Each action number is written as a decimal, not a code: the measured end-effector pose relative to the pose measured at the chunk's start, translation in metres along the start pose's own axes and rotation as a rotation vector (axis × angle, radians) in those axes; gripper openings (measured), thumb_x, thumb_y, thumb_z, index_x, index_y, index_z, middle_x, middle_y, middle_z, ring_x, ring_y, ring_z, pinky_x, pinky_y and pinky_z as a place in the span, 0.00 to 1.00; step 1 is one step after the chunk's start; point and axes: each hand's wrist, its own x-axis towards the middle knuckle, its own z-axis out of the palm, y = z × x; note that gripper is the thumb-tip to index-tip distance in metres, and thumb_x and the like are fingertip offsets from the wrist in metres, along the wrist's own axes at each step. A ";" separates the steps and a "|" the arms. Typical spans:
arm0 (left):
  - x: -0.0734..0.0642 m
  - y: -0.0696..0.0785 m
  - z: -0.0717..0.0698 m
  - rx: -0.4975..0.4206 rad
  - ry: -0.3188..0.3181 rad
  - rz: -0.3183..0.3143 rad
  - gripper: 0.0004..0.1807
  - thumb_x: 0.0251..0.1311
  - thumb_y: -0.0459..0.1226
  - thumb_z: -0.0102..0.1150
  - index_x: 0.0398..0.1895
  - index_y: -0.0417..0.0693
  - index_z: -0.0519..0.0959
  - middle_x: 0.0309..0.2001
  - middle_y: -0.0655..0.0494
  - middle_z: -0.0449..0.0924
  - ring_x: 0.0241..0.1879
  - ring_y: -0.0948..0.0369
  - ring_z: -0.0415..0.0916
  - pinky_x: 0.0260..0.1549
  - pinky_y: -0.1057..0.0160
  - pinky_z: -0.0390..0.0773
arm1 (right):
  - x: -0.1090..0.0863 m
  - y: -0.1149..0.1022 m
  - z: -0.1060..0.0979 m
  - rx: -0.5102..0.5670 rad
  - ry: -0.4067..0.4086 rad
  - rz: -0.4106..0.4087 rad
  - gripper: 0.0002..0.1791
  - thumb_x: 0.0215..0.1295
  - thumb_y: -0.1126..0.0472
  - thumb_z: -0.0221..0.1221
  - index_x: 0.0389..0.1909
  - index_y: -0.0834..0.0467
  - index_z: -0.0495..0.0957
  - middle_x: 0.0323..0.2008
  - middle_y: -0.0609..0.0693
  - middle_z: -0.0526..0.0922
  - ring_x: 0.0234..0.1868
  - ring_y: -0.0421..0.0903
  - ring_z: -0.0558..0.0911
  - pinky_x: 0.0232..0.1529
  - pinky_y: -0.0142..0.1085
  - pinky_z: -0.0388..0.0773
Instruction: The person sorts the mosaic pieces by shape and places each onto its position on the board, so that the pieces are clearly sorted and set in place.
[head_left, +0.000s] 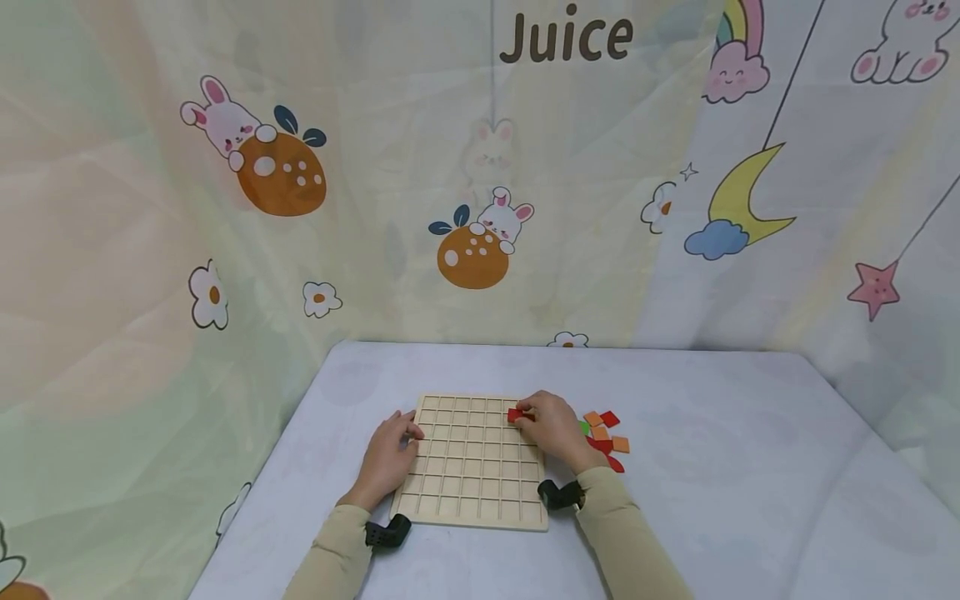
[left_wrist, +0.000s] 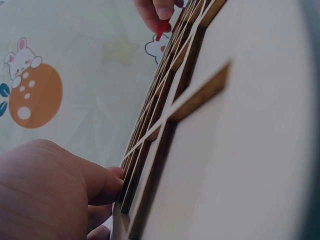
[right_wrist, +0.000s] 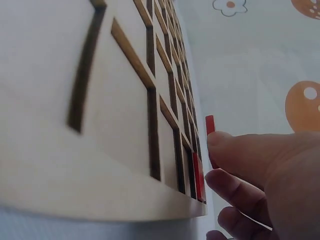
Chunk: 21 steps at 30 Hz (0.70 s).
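Note:
A pale wooden board with a raised grid lies on the table. My left hand grips its left edge, thumb and fingertips right at the rim in the left wrist view. Over the board's far right corner, my right hand pinches a small flat red tile between thumb and fingers. A second red tile sits in a grid cell at the board's edge, just beside those fingertips. Parts of the pinched tile are hidden behind the thumb.
Right of the board lies a loose group of red, orange and green pieces, among them an orange tile and a red tile. A white cloth covers the table. Behind it hangs a printed curtain.

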 end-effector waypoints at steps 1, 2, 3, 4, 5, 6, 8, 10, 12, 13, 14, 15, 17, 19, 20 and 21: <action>0.000 0.000 0.000 0.001 -0.001 -0.002 0.06 0.60 0.29 0.56 0.32 0.50 0.77 0.67 0.44 0.70 0.73 0.45 0.54 0.74 0.49 0.48 | 0.000 0.000 0.000 0.002 0.000 -0.003 0.14 0.59 0.58 0.68 0.45 0.58 0.85 0.43 0.51 0.83 0.45 0.49 0.80 0.50 0.45 0.80; 0.000 0.000 0.000 0.000 -0.002 -0.002 0.07 0.60 0.29 0.56 0.32 0.50 0.77 0.67 0.43 0.70 0.73 0.44 0.54 0.74 0.49 0.48 | 0.000 0.001 0.001 0.004 0.003 -0.009 0.14 0.59 0.58 0.68 0.45 0.58 0.85 0.43 0.51 0.83 0.45 0.48 0.80 0.50 0.45 0.80; 0.000 0.000 -0.001 -0.001 -0.003 -0.003 0.06 0.60 0.29 0.55 0.32 0.50 0.77 0.67 0.43 0.70 0.73 0.44 0.54 0.74 0.49 0.48 | 0.000 0.002 0.001 0.007 0.006 -0.014 0.14 0.59 0.58 0.68 0.44 0.58 0.85 0.43 0.51 0.83 0.45 0.49 0.80 0.50 0.45 0.80; -0.001 0.000 -0.001 -0.001 -0.004 -0.005 0.06 0.60 0.29 0.55 0.32 0.50 0.77 0.67 0.43 0.70 0.73 0.44 0.54 0.74 0.49 0.48 | 0.000 0.002 0.002 0.007 0.008 -0.019 0.13 0.59 0.58 0.68 0.44 0.58 0.85 0.43 0.51 0.83 0.45 0.49 0.80 0.50 0.45 0.80; -0.001 0.000 -0.001 -0.002 -0.004 -0.005 0.06 0.60 0.29 0.55 0.32 0.50 0.77 0.67 0.43 0.70 0.73 0.44 0.54 0.74 0.49 0.48 | 0.000 0.002 0.003 0.006 0.009 -0.024 0.14 0.59 0.58 0.68 0.44 0.58 0.85 0.43 0.51 0.83 0.45 0.49 0.80 0.50 0.45 0.80; -0.001 0.000 -0.001 -0.002 -0.003 -0.006 0.06 0.60 0.29 0.55 0.32 0.50 0.77 0.67 0.43 0.70 0.73 0.44 0.54 0.74 0.49 0.47 | 0.001 0.003 0.004 0.004 0.006 -0.031 0.14 0.59 0.58 0.68 0.45 0.58 0.85 0.43 0.50 0.83 0.45 0.49 0.80 0.50 0.44 0.81; -0.001 0.000 -0.001 -0.006 -0.002 -0.007 0.06 0.61 0.29 0.55 0.33 0.50 0.77 0.67 0.43 0.70 0.73 0.45 0.54 0.74 0.49 0.47 | 0.001 0.003 0.005 0.001 0.002 -0.042 0.14 0.59 0.58 0.68 0.45 0.57 0.85 0.44 0.51 0.83 0.45 0.49 0.80 0.49 0.44 0.81; -0.001 0.000 0.000 -0.004 -0.001 -0.006 0.06 0.61 0.29 0.55 0.33 0.50 0.77 0.67 0.43 0.70 0.73 0.44 0.54 0.74 0.49 0.47 | 0.002 0.003 0.007 -0.003 -0.004 -0.048 0.14 0.59 0.58 0.68 0.45 0.57 0.85 0.44 0.51 0.82 0.45 0.49 0.80 0.49 0.44 0.81; -0.001 0.000 0.000 -0.004 -0.002 -0.004 0.06 0.60 0.29 0.55 0.33 0.50 0.77 0.67 0.43 0.70 0.73 0.44 0.54 0.74 0.49 0.47 | 0.002 0.002 0.008 -0.001 -0.007 -0.045 0.14 0.59 0.58 0.68 0.46 0.57 0.85 0.44 0.51 0.82 0.44 0.49 0.80 0.48 0.44 0.81; -0.001 0.000 0.000 -0.005 -0.001 -0.003 0.07 0.60 0.29 0.55 0.33 0.50 0.77 0.67 0.43 0.70 0.73 0.45 0.54 0.74 0.49 0.47 | 0.001 0.002 0.008 0.001 -0.005 -0.044 0.14 0.59 0.58 0.68 0.46 0.57 0.85 0.43 0.51 0.81 0.44 0.49 0.80 0.48 0.44 0.82; -0.001 0.000 0.000 -0.004 0.000 -0.002 0.07 0.60 0.29 0.55 0.33 0.50 0.77 0.67 0.43 0.70 0.73 0.44 0.54 0.74 0.49 0.48 | 0.001 0.002 0.008 -0.001 -0.002 -0.043 0.14 0.59 0.58 0.68 0.46 0.57 0.85 0.43 0.51 0.81 0.44 0.49 0.80 0.48 0.44 0.82; -0.001 0.000 0.000 -0.004 0.000 0.000 0.06 0.60 0.29 0.55 0.33 0.50 0.77 0.67 0.44 0.70 0.73 0.45 0.55 0.74 0.49 0.48 | 0.001 0.002 0.008 -0.004 -0.001 -0.041 0.14 0.59 0.58 0.68 0.46 0.57 0.85 0.43 0.51 0.81 0.43 0.49 0.80 0.47 0.44 0.82; -0.001 0.001 0.000 -0.004 0.002 0.005 0.06 0.60 0.29 0.55 0.33 0.50 0.77 0.66 0.44 0.70 0.72 0.45 0.55 0.74 0.49 0.48 | 0.001 0.001 0.009 -0.007 0.004 -0.041 0.14 0.59 0.58 0.68 0.45 0.57 0.85 0.43 0.51 0.81 0.43 0.48 0.80 0.47 0.44 0.82; -0.001 0.001 -0.001 -0.004 0.002 0.006 0.06 0.60 0.29 0.55 0.33 0.50 0.77 0.66 0.44 0.70 0.72 0.45 0.55 0.74 0.49 0.48 | 0.002 0.002 0.009 -0.012 0.006 -0.045 0.14 0.59 0.58 0.68 0.45 0.57 0.85 0.42 0.50 0.80 0.42 0.48 0.80 0.46 0.43 0.82; -0.001 0.001 -0.001 -0.004 0.002 0.005 0.06 0.60 0.29 0.55 0.33 0.50 0.77 0.66 0.44 0.70 0.72 0.45 0.55 0.74 0.49 0.48 | 0.002 0.002 0.009 -0.012 0.007 -0.047 0.14 0.59 0.58 0.68 0.45 0.57 0.85 0.42 0.50 0.80 0.42 0.48 0.80 0.46 0.43 0.82; -0.001 0.001 -0.001 -0.005 0.002 0.005 0.06 0.60 0.29 0.55 0.33 0.50 0.77 0.66 0.44 0.70 0.72 0.45 0.55 0.74 0.49 0.48 | 0.002 0.002 0.009 -0.014 0.007 -0.049 0.14 0.59 0.58 0.68 0.45 0.57 0.85 0.42 0.50 0.80 0.42 0.48 0.80 0.46 0.43 0.82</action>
